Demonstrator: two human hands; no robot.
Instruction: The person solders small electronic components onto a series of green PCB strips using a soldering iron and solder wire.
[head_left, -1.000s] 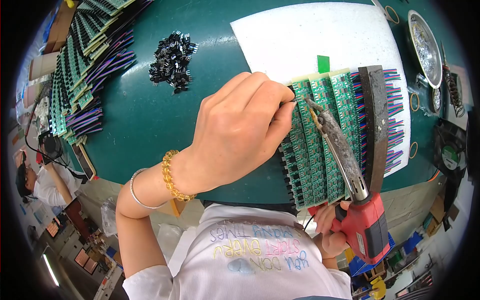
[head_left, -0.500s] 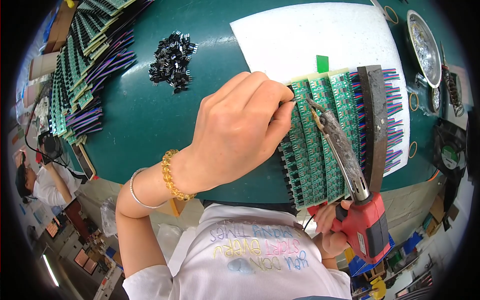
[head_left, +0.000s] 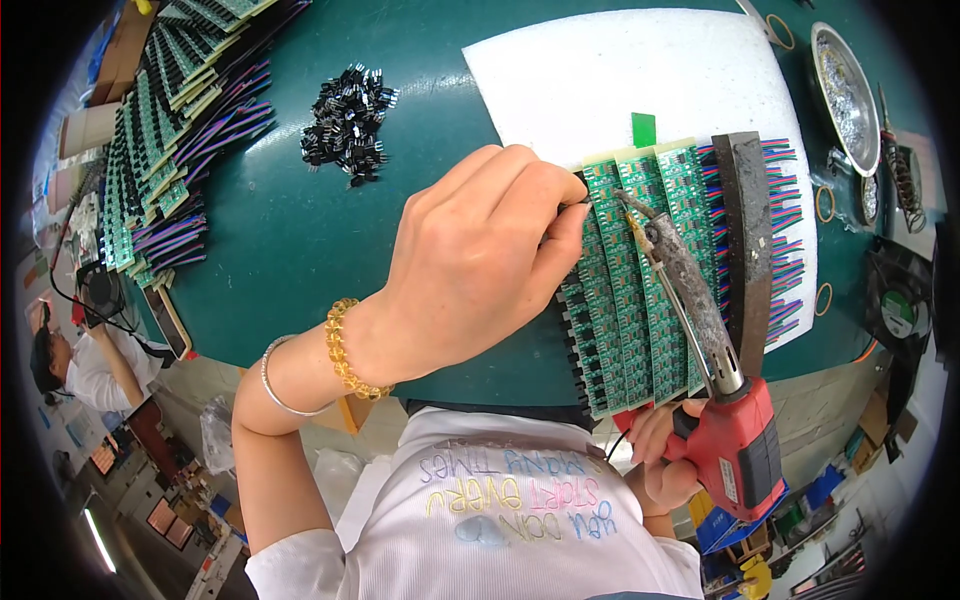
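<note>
My left hand (head_left: 480,255) is closed in a pinch at the far left corner of a row of green circuit boards (head_left: 632,300). Whatever lies between thumb and forefinger is small and dark, mostly hidden by the fingers. My right hand (head_left: 668,462) grips a red soldering gun (head_left: 742,455) below the boards. Its long metal barrel slants over them, with the tip close to the pinching fingers; contact cannot be made out. Black connectors (head_left: 580,365) line the boards' left edge. A dark metal bar (head_left: 748,240) lies across the coloured wires on the right.
A loose pile of black connectors (head_left: 347,120) lies on the green table (head_left: 300,290). Stacked wired boards (head_left: 150,150) fill the far left. Beneath the boards is a white foam sheet (head_left: 570,70). A metal bowl (head_left: 846,98) and a small fan (head_left: 898,305) stand right.
The soldering gun has shifted slightly right and away from me, its tip moving a little over the boards. My left hand stays in nearly the same place, still pinching.
</note>
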